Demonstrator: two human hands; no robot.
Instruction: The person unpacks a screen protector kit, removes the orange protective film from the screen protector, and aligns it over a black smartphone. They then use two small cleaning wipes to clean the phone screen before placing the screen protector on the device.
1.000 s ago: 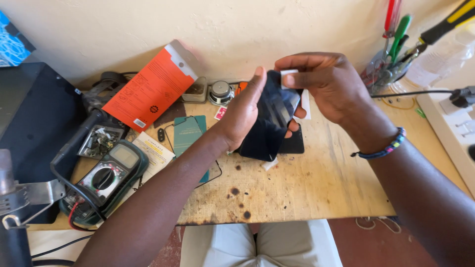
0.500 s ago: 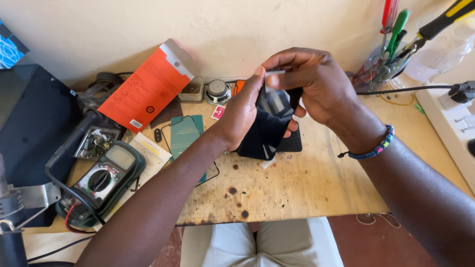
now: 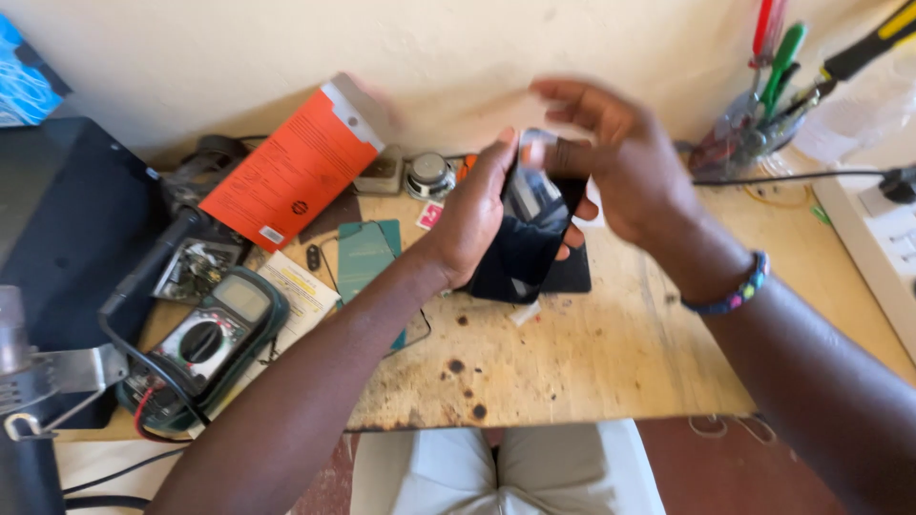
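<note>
Your left hand (image 3: 474, 215) cradles a dark phone (image 3: 528, 238) upright above the scarred wooden bench (image 3: 611, 353), palm cupping its edge. Your right hand (image 3: 625, 172), blurred, arches over the phone's top, fingers spread and loosely curled, fingertips (image 3: 572, 250) behind its far side.
</note>
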